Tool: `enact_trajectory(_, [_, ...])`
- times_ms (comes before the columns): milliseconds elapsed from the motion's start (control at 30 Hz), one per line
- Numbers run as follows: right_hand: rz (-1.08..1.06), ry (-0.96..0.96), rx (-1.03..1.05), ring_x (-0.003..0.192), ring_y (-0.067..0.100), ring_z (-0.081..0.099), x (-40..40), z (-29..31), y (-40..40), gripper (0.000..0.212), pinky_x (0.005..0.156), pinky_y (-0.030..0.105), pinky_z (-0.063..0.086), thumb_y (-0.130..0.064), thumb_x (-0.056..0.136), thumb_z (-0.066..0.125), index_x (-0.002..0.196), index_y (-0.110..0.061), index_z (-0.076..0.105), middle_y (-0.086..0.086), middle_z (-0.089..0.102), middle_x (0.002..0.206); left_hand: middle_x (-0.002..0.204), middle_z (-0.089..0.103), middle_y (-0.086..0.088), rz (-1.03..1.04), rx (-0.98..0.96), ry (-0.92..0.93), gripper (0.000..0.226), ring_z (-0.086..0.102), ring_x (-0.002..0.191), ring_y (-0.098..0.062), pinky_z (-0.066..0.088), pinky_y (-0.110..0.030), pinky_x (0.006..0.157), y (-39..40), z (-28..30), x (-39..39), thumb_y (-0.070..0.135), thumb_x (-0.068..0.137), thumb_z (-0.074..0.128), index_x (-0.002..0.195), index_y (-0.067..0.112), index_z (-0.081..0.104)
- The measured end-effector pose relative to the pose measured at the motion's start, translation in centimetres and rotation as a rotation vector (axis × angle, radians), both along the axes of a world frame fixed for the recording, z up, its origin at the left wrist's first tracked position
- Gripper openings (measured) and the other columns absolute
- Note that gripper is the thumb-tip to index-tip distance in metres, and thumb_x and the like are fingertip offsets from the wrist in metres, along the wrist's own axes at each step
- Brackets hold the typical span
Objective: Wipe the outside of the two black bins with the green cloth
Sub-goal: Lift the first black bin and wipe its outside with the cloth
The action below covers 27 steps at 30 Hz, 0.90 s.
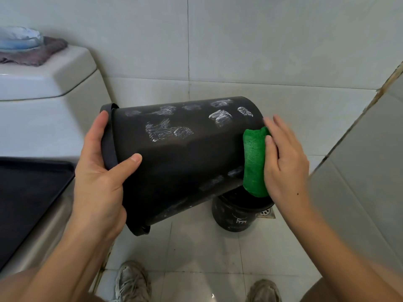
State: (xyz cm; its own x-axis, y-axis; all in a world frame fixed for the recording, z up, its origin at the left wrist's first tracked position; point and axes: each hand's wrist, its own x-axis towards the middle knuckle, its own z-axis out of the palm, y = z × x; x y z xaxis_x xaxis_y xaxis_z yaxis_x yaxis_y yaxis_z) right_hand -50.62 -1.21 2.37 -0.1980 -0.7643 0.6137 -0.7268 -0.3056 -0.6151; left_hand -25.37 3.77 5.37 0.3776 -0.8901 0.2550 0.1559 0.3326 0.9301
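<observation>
At centre frame the left hand (100,168) grips the rim of a tilted black bin (181,158), while the right hand (283,162) presses a green cloth (255,162) flat-fingered against its base end. Behind, lower right, the second bin (237,214) stands on the floor (196,247).

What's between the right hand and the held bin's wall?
The folded green cloth: the right hand presses it against the held black bin near its base, seen in the head view.

It was a bathroom: a white toilet cistern (43,77) stood at the left, pale glossy tiles covered the wall (239,40) and floor (196,258), and a metal floor drain (266,212) sat in the corner.
</observation>
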Motion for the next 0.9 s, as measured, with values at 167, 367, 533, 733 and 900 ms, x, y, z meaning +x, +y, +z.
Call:
enact_trajectory(167, [-0.005,-0.149,-0.141,0.124,0.002,0.046,0.3,-0.1,0.3,0.040,0.102,0.007,0.031,-0.037,0.096,0.044,0.122,-0.013,0.062,0.006,0.050,0.144,0.133,0.058,0.016,0.001,-0.001,0.027,0.076,0.059,0.118,-0.004,0.050,-0.033,0.100,0.3,0.3,0.1,-0.017,0.086,0.052,0.143,0.033,0.044])
enact_trajectory(367, [-0.045,0.180,-0.142,0.136,0.025,0.038,0.9,-0.8,0.8,0.068,0.108,0.013,0.021,-0.048,0.089,0.052,0.142,-0.006,0.047,0.014,0.038,0.152,0.135,0.056,0.015,-0.006,-0.008,0.036,0.077,0.059,0.119,-0.004,0.049,-0.033,0.101,0.5,0.5,-0.2,-0.018,0.086,0.051,0.144,0.033,0.042])
enact_trajectory(533, [0.047,0.420,-0.340,0.128,0.037,0.049,3.8,-0.7,1.7,0.052,0.110,0.034,0.038,-0.036,0.097,0.055,0.134,0.001,0.055,0.025,0.048,0.141,0.121,0.061,0.030,-0.031,-0.037,-0.030,0.077,0.058,0.118,0.002,0.045,-0.032,0.105,0.3,0.0,-1.7,-0.020,0.084,0.052,0.139,0.033,0.042])
enact_trajectory(733, [0.240,0.558,-0.439,0.121,0.036,0.057,7.1,-1.4,4.0,0.040,0.097,0.045,0.051,-0.031,0.091,0.064,0.121,-0.005,0.067,0.019,0.060,0.131,0.132,0.060,0.015,-0.073,-0.045,-0.080,0.078,0.057,0.122,-0.005,0.047,-0.033,0.103,0.3,-1.2,-2.4,-0.020,0.084,0.055,0.138,0.034,0.045])
enact_trajectory(900, [0.159,0.463,-0.395,0.127,0.037,0.052,4.4,-1.3,2.5,0.040,0.106,0.040,0.045,-0.031,0.092,0.062,0.127,-0.010,0.064,0.021,0.056,0.134,0.128,0.060,0.028,-0.044,-0.058,-0.101,0.079,0.055,0.122,0.001,0.045,-0.024,0.104,0.2,-0.7,-2.1,-0.020,0.082,0.055,0.134,0.039,0.044])
